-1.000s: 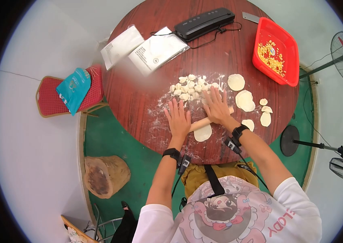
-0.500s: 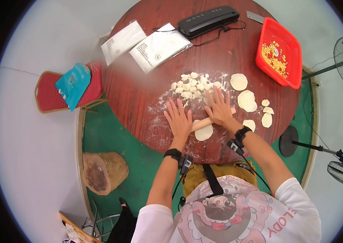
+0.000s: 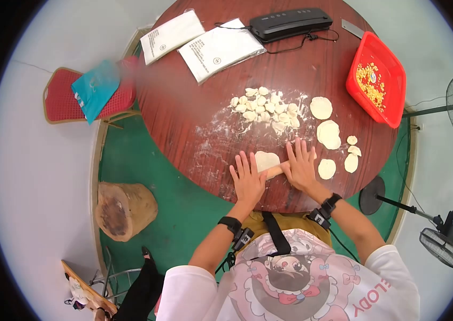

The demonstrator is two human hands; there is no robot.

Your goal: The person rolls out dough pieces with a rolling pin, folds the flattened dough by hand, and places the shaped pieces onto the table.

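My left hand (image 3: 249, 179) lies flat on the left end of a wooden rolling pin (image 3: 274, 172), fingers stretched out. On its right end rests my right hand (image 3: 300, 167), open with the fingers forward. Beneath the pin is a flattened dough round (image 3: 266, 159), most of it showing beyond the pin. Farther up the floured table sits a cluster of small dough pieces (image 3: 265, 107). To the right lie rolled dough rounds, a single one (image 3: 321, 108), what looks like an overlapping pair (image 3: 328, 135) and another (image 3: 327, 169) near my right hand.
Smaller dough pieces (image 3: 352, 151) lie at the right of the round table (image 3: 183, 134). A red basin (image 3: 353, 80) with yellow bits, a black appliance (image 3: 290, 25) with a cord, white packets (image 3: 221, 51) and a metal blade (image 3: 352, 28) stand farther back. A fan (image 3: 441, 246) is at the right.
Both hands have moved the rolling pin back toward my body, so the dough round now shows on its far side. The view has shifted slightly.
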